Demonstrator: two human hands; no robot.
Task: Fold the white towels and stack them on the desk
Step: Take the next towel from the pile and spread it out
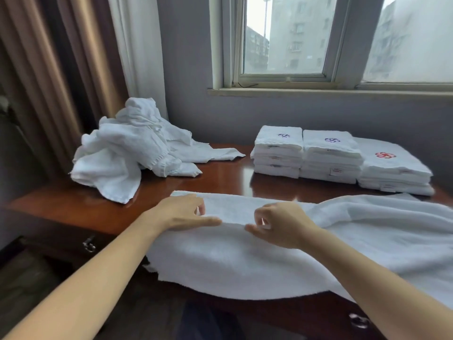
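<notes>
Here, white towel lengthwise left-to-right across desk, left hand and right hand grips pinching its fold.

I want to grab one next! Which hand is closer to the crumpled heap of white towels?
Left. The left hand sits in front of the crumpled heap of white towels; the right hand is farther off to the right.

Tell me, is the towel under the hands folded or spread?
Partly folded: the white towel shows one layer doubled over another.
</notes>
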